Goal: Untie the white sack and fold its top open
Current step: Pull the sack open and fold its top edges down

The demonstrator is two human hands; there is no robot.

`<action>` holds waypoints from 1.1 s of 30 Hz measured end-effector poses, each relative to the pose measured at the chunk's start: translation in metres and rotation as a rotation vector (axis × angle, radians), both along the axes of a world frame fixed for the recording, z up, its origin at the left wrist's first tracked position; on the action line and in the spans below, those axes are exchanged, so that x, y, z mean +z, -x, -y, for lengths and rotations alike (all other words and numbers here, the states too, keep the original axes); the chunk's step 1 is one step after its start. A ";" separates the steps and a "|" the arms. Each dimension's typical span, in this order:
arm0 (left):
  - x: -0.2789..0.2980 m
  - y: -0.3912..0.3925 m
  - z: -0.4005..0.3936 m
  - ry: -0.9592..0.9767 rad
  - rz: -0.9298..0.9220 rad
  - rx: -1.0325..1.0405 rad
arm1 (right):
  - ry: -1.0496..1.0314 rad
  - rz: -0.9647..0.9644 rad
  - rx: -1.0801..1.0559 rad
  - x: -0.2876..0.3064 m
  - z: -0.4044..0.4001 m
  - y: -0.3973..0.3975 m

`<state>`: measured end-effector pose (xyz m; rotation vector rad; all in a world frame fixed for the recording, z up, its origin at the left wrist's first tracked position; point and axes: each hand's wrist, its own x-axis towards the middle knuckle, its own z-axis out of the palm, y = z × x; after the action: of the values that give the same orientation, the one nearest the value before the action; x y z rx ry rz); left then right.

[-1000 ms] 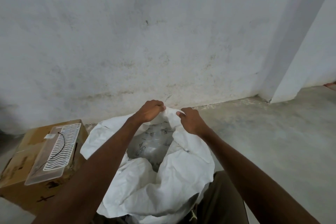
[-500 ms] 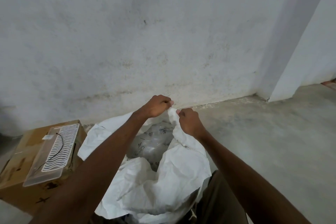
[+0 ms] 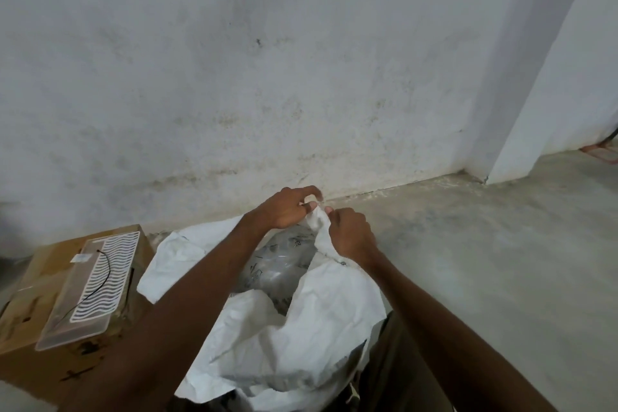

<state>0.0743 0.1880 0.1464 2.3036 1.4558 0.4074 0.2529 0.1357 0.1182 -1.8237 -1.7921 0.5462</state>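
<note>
The white sack (image 3: 311,328) stands on the floor right in front of me, its crumpled top gaping. Clear plastic bags of small dark parts (image 3: 281,261) show inside the mouth. My left hand (image 3: 287,211) and my right hand (image 3: 351,234) meet at the far edge of the sack. Both pinch a twisted, bunched strip of the sack's top (image 3: 317,224) and hold it raised between them. The fingertips of the two hands nearly touch.
A cardboard box (image 3: 40,294) sits at the left with a clear plastic tray (image 3: 90,288) and a thin black wire on top. A stained white wall (image 3: 267,77) rises just behind the sack. Grey concrete floor (image 3: 501,261) spreads to the right.
Both hands have moved up and away from me and closer together, drawing the far edge of the sack's top into a tighter raised bunch.
</note>
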 end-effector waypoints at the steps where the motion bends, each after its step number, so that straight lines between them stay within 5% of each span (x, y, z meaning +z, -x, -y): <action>1: -0.001 0.000 0.001 0.003 0.011 -0.061 | 0.048 -0.109 0.026 0.003 -0.004 -0.005; 6: -0.009 -0.012 0.009 -0.059 -0.016 -0.161 | 0.347 -0.458 0.220 0.014 -0.009 -0.031; 11: -0.005 -0.017 0.004 -0.085 0.013 0.071 | 0.210 -0.245 0.127 0.003 0.005 -0.017; 16: -0.002 -0.007 -0.009 0.034 0.047 0.185 | 0.337 -0.401 0.267 0.007 0.013 -0.028; 20: 0.002 -0.006 -0.005 0.180 0.204 -0.024 | 0.498 -0.522 0.202 0.018 0.007 -0.047; 24: -0.004 -0.013 0.004 0.111 0.103 -0.184 | 0.580 -0.821 0.145 0.016 0.003 -0.059; 30: -0.004 -0.014 -0.003 -0.106 -0.106 0.018 | 0.297 -0.405 0.038 -0.006 0.009 -0.032; 33: 0.003 -0.016 0.001 -0.168 0.010 0.084 | 0.160 -0.569 -0.096 -0.005 0.016 -0.013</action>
<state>0.0900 0.1870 0.1494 2.3701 1.5717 0.5854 0.2654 0.1198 0.1136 -1.6231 -1.3000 1.0696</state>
